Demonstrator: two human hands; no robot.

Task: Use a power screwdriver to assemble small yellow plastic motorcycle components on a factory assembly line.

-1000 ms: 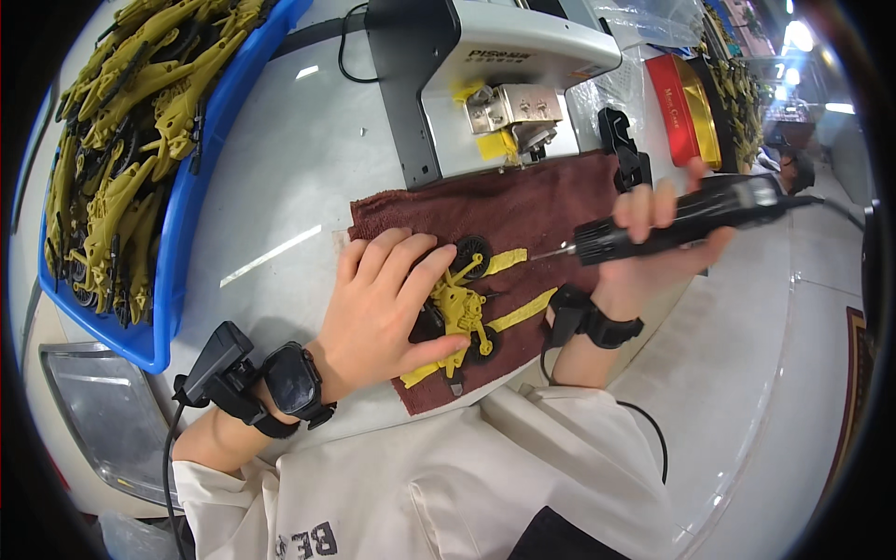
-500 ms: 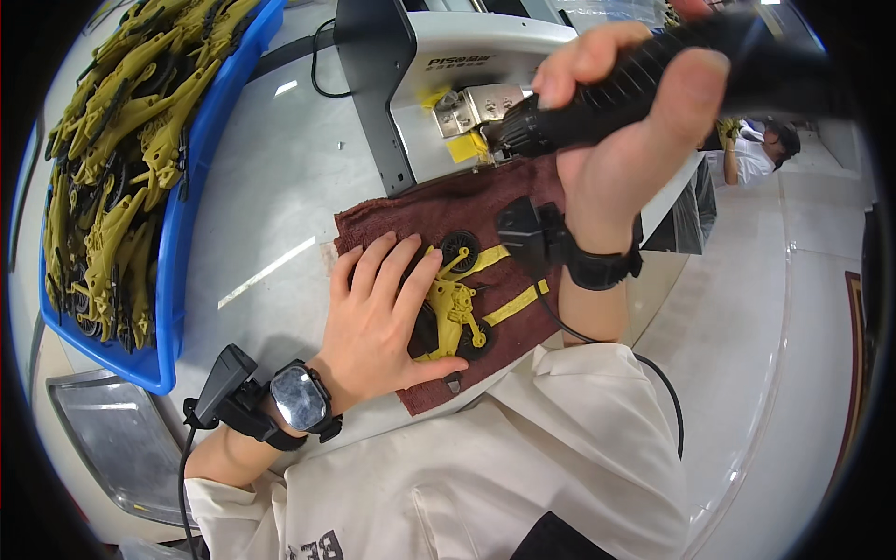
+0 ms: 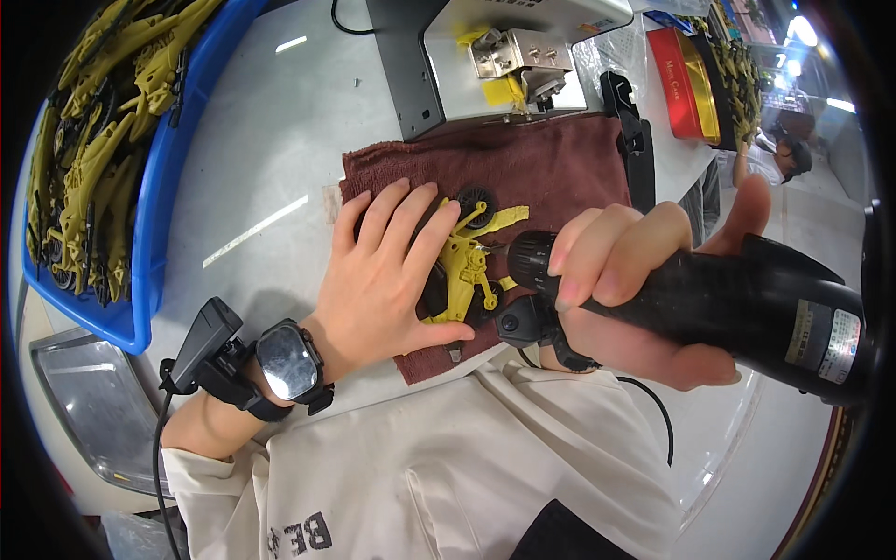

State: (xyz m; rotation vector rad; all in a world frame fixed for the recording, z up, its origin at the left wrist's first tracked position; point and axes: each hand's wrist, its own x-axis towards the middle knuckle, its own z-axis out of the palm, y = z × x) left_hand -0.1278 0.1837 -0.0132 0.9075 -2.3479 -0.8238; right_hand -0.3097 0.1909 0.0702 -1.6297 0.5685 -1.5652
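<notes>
On a brown towel (image 3: 560, 159) lies a yellow plastic toy vehicle frame (image 3: 462, 271) with black spoked wheels. My left hand (image 3: 378, 266) holds it down, fingers over its far left side and thumb along its near edge. Part of the frame is hidden under the palm. In my right hand (image 3: 625, 280) is a black electric screwdriver (image 3: 728, 289), fingers wrapped round its body. The tool lies nearly level, its nose and thin bit pointing left at the frame. Whether the bit touches a screw I cannot tell.
A screw feeder (image 3: 504, 65) with a metal bracket stands behind the towel. At far left, a blue bin (image 3: 173, 187) holds many similar yellow frames. There is a metal tray (image 3: 93, 411) at lower left and a red box (image 3: 677, 84) at back right. A person (image 3: 770, 159) sits beyond.
My right hand has brought the screwdriver from the feeder down and nearer, to the yellow frame. My left hand keeps its hold on the frame. The view has shifted a little.
</notes>
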